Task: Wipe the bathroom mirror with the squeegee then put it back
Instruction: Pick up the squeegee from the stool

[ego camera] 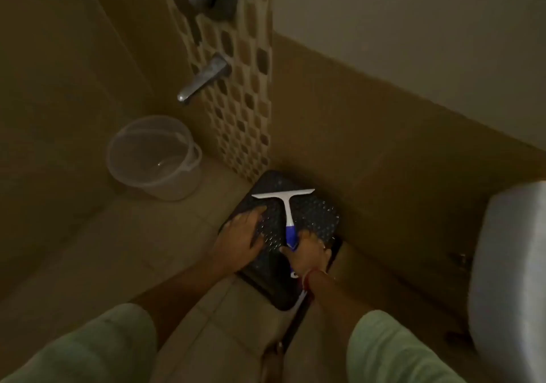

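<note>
squeegee [287, 205] on black stool [317, 212]: your right grip [310, 257] curls round its blue handle [290, 235], left grip [242, 235] flat beside; lift straight, steadying the stool.

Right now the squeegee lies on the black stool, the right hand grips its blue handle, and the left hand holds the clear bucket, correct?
Not quite. The left hand does not hold the clear bucket, which stands apart by the wall; it rests flat on the black stool beside the squeegee. The right hand does grip the blue handle. The head view shows this.
</note>
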Tool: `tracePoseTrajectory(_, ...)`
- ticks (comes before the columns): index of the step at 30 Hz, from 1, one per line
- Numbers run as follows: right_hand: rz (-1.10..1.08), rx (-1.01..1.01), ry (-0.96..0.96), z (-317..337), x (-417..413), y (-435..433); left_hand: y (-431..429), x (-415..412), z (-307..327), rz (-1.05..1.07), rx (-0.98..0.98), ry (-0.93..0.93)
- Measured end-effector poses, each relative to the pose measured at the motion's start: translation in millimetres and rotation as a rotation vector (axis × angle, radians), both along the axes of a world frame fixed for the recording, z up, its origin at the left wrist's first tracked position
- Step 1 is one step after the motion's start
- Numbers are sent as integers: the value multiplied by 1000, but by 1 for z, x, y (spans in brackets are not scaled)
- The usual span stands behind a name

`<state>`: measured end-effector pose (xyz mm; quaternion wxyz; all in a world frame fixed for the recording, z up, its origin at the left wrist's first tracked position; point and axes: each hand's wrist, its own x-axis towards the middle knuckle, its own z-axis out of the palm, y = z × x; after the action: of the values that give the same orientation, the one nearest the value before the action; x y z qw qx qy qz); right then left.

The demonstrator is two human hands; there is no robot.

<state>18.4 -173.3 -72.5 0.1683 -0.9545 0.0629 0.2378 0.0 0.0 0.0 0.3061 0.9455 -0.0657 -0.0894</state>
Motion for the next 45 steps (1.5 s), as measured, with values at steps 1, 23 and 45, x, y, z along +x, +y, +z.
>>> tracePoseTrajectory(1, -15, -24, 6, -4, -2, 5, 3, -2, -9, 22, -14, -6)
tracePoseTrajectory(23, -345, 292, -125, -17, -12, 17, 9, -52, -16, 87, 14, -41)
tracePoseTrajectory(45, 138, 862, -1208, 452, -77, -136, -153, -14, 330, -74, -176, -585)
